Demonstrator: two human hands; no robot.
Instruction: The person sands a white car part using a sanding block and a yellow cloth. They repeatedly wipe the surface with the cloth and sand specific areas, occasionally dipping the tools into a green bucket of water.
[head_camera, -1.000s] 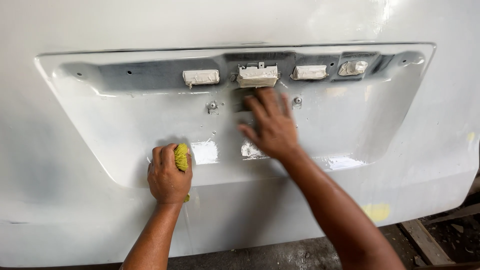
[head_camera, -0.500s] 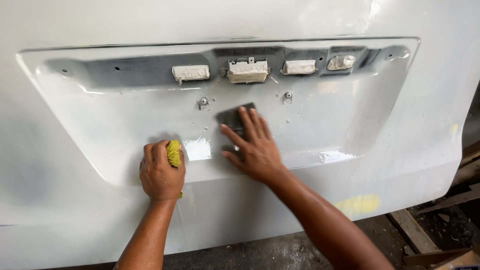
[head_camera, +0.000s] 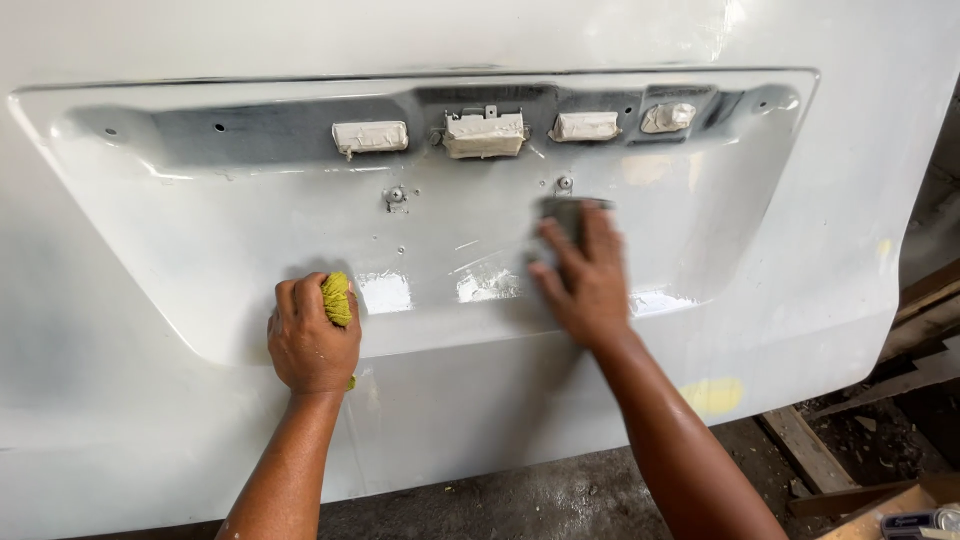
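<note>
A white painted car body panel (head_camera: 180, 420) with a wide recessed plate area (head_camera: 200, 250) fills the view. My left hand (head_camera: 310, 340) is closed around a yellow cloth (head_camera: 337, 298) and rests on the lower edge of the recess. My right hand (head_camera: 585, 280) lies flat, fingers spread, pressing a dark grey sanding sheet (head_camera: 565, 212) against the recess surface right of centre. Wet shiny patches (head_camera: 485, 285) lie between my hands.
Several masked-off fittings (head_camera: 483, 133) sit along the grey upper strip of the recess, with two small studs (head_camera: 397, 196) below them. A yellowish filler spot (head_camera: 712, 395) marks the panel's lower right. Wooden planks (head_camera: 830, 450) and a concrete floor lie at the bottom right.
My right hand with the sanding sheet has slid to the right across the recess. My left hand with the cloth has stayed at the lower edge.
</note>
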